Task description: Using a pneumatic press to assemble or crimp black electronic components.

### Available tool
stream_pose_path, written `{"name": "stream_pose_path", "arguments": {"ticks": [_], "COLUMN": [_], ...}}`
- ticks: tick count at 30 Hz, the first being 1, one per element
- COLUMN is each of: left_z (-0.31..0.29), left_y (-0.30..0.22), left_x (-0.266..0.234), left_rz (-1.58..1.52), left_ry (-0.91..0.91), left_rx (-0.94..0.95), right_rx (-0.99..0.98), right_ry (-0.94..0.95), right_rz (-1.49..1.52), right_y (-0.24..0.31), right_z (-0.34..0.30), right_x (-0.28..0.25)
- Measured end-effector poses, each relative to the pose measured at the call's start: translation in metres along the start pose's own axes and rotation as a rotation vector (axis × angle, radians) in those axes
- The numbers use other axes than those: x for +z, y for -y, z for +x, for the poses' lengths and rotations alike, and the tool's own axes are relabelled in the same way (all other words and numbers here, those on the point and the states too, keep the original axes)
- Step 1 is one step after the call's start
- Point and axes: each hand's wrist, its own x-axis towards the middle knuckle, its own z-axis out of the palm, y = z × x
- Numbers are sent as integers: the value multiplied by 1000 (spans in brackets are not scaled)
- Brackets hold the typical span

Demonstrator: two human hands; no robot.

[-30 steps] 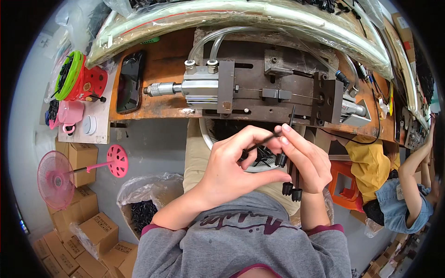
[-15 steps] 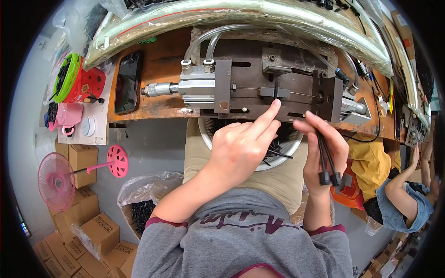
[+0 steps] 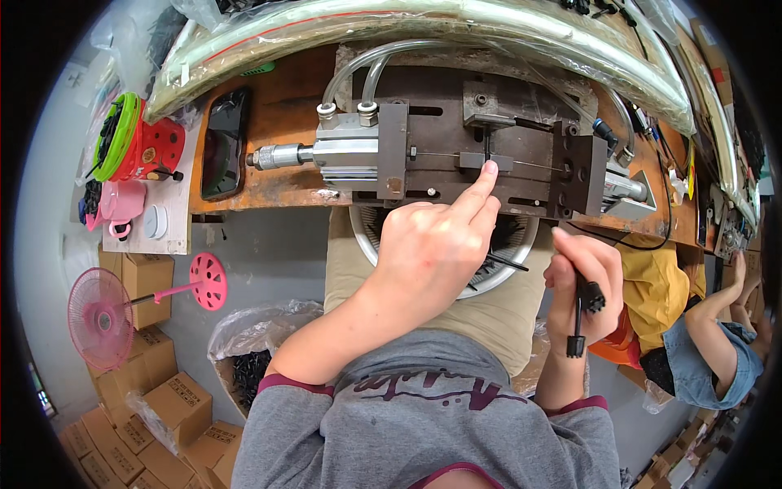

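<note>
My left hand (image 3: 436,244) reaches over the fixture with its index finger stretched out. That fingertip presses at the small grey block (image 3: 472,161) in the middle, where a thin black rod (image 3: 488,145) runs; the thumb is hidden. To the right, my right hand (image 3: 599,265) is closed around a few black rods with knobbed ends (image 3: 576,345), which stick out below the fingers. Under my left hand, on my lap, a white basket (image 3: 521,244) holds black rods, one jutting over its rim.
Silver cylinders (image 3: 349,151) with clear hoses flank the dark metal fixture (image 3: 440,175). A phone (image 3: 224,143) and a red bucket (image 3: 163,147) lie to the left. Below are a pink fan (image 3: 102,322), cartons (image 3: 175,403) and a plastic-lined container (image 3: 244,346). A co-worker's arm (image 3: 717,334) shows at right.
My right hand has moved slightly down and right and its fingers have curled in, turning the black rods it holds. My left fingertip stays at the grey block, shifted slightly.
</note>
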Motion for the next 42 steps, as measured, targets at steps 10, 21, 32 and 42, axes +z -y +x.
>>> {"name": "stream_pose_path", "arguments": {"ticks": [10,21,32,42], "left_z": [-5,-19,-15,3], "left_y": [-6,-21,-4,3], "left_x": [-7,-32,-2,-4], "left_rz": [-424,-919,-79,-30], "left_ry": [-65,34,-34,36], "left_rx": [-85,-129,-48,-14], "right_rx": [-85,-314,25,20], "right_ry": [-108,-9,-63,-4], "right_rz": [222,57,127,453], "right_y": [-18,-10,-13,-6], "right_z": [-9,1,-4,-8], "right_x": [11,23,4,-5]}}
